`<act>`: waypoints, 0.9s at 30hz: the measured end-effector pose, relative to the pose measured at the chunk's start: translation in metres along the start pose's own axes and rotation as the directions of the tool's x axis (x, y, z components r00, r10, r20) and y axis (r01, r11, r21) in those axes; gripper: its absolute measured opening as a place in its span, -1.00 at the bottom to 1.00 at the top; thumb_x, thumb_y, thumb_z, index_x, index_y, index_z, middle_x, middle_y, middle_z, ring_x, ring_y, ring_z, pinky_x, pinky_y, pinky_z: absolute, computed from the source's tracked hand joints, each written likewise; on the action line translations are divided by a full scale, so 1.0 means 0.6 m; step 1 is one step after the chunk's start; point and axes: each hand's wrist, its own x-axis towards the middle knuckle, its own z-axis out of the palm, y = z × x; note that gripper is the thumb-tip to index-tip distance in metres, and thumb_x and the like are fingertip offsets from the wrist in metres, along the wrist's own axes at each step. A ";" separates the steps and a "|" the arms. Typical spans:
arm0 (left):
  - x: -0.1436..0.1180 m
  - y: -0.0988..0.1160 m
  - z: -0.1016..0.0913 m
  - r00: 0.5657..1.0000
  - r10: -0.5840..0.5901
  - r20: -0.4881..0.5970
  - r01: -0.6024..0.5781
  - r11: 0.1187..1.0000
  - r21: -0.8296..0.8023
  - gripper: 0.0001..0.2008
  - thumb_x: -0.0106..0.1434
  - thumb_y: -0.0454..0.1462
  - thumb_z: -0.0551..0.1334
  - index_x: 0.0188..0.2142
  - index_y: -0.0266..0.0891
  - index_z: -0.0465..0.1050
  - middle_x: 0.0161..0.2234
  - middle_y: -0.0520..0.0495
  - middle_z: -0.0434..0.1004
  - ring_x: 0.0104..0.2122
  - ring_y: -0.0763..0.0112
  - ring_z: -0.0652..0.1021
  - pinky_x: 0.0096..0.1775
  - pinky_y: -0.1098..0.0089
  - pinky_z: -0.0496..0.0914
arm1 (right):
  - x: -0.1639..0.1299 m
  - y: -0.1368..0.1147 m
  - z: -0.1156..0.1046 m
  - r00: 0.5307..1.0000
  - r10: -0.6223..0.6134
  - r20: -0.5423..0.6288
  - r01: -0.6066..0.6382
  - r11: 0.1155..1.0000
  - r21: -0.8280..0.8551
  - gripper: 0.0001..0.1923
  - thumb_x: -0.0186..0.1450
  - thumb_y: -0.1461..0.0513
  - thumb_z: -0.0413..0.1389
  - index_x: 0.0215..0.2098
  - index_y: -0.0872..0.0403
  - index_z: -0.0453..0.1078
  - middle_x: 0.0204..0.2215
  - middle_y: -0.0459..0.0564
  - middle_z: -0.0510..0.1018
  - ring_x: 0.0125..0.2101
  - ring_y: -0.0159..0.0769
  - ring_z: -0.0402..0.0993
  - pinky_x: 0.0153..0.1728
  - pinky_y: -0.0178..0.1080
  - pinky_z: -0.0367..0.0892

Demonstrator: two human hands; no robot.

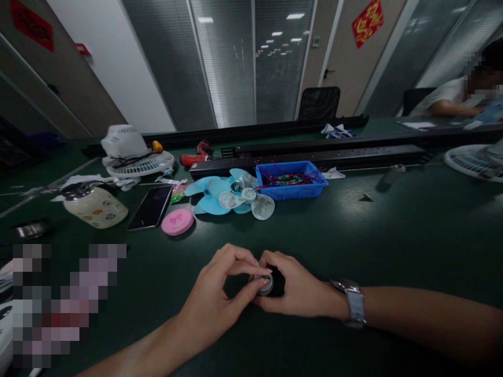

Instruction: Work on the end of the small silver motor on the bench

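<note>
Low over the dark green bench (393, 235), both hands, left (214, 298) and right (296, 290), fingers closed around a small round motor part (266, 284) as if steadying and turning it, beyond them fan blades (230, 198), a blue tray (291, 180), then glass office partitions.
</note>
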 end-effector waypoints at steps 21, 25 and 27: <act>0.002 -0.009 0.013 0.999 -0.021 -0.049 0.017 0.996 -0.084 -0.80 0.14 -0.35 0.33 -0.45 -0.21 0.29 -0.45 0.06 0.39 -0.44 0.46 0.49 -0.39 0.45 0.39 | 0.000 -0.003 -0.002 1.000 0.020 0.016 -0.020 1.000 -0.003 -0.71 0.06 0.23 0.28 -0.29 0.06 0.31 -0.38 -0.13 0.48 -0.39 -0.35 0.39 -0.36 -0.31 0.24; 0.002 -0.012 0.011 1.000 0.002 0.005 -0.001 0.992 -0.127 -0.88 0.20 -0.36 0.29 -0.38 -0.21 0.33 -0.39 0.01 0.44 -0.37 0.41 0.53 -0.33 0.40 0.45 | 0.000 -0.001 -0.002 1.000 0.015 0.013 -0.015 1.000 -0.003 -0.69 0.04 0.25 0.29 -0.30 0.06 0.29 -0.38 -0.14 0.47 -0.40 -0.37 0.39 -0.36 -0.31 0.24; 0.001 -0.013 0.011 1.000 0.011 0.025 -0.007 0.990 -0.142 -0.89 0.21 -0.36 0.28 -0.35 -0.21 0.34 -0.36 -0.01 0.45 -0.35 0.40 0.54 -0.31 0.39 0.47 | -0.001 -0.001 -0.001 1.000 0.012 0.005 -0.012 1.000 -0.009 -0.69 0.04 0.25 0.29 -0.31 0.06 0.28 -0.38 -0.15 0.47 -0.41 -0.37 0.39 -0.36 -0.31 0.23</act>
